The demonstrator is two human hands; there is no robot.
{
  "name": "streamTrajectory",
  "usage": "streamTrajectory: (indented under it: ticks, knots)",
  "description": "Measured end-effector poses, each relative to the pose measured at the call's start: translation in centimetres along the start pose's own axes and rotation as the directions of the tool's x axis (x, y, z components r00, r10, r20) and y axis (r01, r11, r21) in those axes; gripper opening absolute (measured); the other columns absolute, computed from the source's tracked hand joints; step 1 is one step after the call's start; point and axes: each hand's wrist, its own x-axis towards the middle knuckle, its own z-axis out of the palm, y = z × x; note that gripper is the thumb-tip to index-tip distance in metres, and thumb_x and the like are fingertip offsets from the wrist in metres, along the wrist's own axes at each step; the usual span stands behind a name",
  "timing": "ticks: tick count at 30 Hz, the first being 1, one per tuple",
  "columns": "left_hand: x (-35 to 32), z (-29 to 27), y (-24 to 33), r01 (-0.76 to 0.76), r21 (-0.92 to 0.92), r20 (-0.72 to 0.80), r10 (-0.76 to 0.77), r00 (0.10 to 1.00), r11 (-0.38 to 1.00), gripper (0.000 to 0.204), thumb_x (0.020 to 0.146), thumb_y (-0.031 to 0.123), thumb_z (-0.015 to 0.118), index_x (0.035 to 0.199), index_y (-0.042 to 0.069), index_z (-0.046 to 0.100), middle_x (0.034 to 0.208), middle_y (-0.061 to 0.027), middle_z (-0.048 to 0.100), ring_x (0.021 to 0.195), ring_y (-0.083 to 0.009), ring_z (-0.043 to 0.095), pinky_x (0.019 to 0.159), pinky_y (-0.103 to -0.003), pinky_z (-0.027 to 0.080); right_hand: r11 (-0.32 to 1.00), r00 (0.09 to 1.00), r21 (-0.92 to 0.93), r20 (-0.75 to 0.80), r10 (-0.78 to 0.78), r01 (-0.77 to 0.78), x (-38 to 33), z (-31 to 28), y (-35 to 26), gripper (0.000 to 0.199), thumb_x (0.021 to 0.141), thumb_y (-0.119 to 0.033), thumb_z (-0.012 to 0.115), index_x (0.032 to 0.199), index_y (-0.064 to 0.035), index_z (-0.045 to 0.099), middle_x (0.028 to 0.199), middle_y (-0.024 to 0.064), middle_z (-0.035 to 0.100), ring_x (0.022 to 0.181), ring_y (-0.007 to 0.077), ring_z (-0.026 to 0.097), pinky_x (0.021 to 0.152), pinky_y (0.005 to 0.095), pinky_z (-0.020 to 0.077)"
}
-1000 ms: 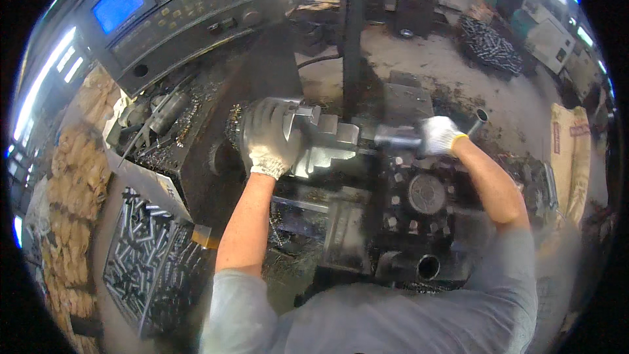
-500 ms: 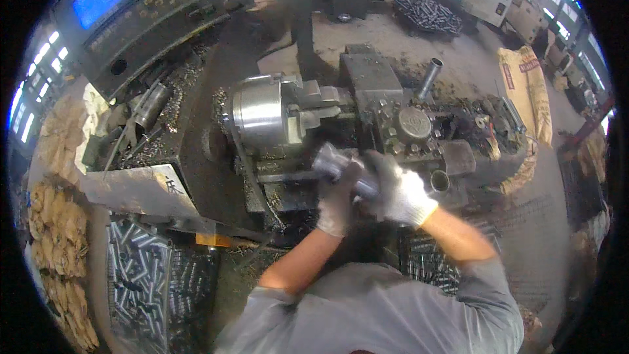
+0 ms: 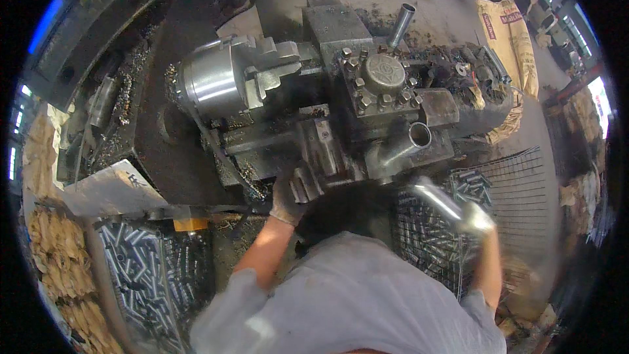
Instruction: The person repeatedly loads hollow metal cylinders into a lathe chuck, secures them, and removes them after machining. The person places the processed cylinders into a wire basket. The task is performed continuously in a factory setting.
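1 lathe chuck, 1 tool post, 2 upright steel tubes, 2 gloved hands, 2 wire bins w/ too many tubes to count.

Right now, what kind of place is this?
Most likely a metalworking shop: a lathe with a shiny chuck and bolted tool post, plus a wire basket and a bin of cut metal tubes beside it.

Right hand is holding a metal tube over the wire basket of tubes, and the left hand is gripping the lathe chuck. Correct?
Not quite. In the head view the left hand rests on the carriage below, well clear of the chuck. The right hand does hold a tube over the wire basket.
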Motion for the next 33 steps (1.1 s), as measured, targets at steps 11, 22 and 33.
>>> streamTrajectory:
  ticks: [11, 22, 33]
  knots:
    - [-2.5, 4.4, -3.5, -0.002, 0.796, 0.018, -0.021, 1.0, 0.605, 0.038, 0.106, 0.036, 0.056, 0.135, 0.011, 0.062, 0.113, -0.007, 0.07, 0.098, -0.0214, 0.068, 0.082, -0.038, 0.057, 0.917, 0.767, -0.02, -0.541, -0.345, 0.399, 10.6, -1.4, -18.0, 0.032, 0.083, -0.02, 0.08, 0.104, 0.0014, 0.068, 0.09, 0.0135, 0.073, 0.076, 0.021, 0.067, 0.073, 0.0366, 0.0552]
    - [-2.6, 5.1, 2.0, -0.253, 0.361, -0.089, 0.303, 0.949, 0.898, 0.042, 0.097, 0.039, 0.072, 0.124, 0.007, 0.068, 0.112, -0.0084, 0.071, 0.101, -0.0198, 0.066, 0.092, -0.038, 0.055, 0.841, 0.751, -0.353, -0.393, -0.531, 0.411, 17.0, 8.8, -29.3, 0.06, 0.086, -0.021, 0.077, 0.141, -0.0104, 0.058, 0.112, 0.0197, 0.075, 0.099, 0.0413, 0.073, 0.083, 0.0466, 0.0596]
    - [-1.0, 10.6, 2.2, -0.36, 0.194, 0.147, 0.336, 0.93, 0.913, 0.058, 0.109, 0.052, 0.045, 0.146, 0.009, 0.054, 0.133, -0.0118, 0.065, 0.121, -0.0284, 0.063, 0.109, -0.044, 0.048, 0.766, 0.871, 0.555, 0.139, -0.472, 0.326, 10.9, -1.8, -37.9, 0.076, 0.084, -0.031, 0.085, 0.143, 0.0028, 0.052, 0.123, 0.0145, 0.069, 0.1, 0.0202, 0.068, 0.089, 0.0354, 0.0565]
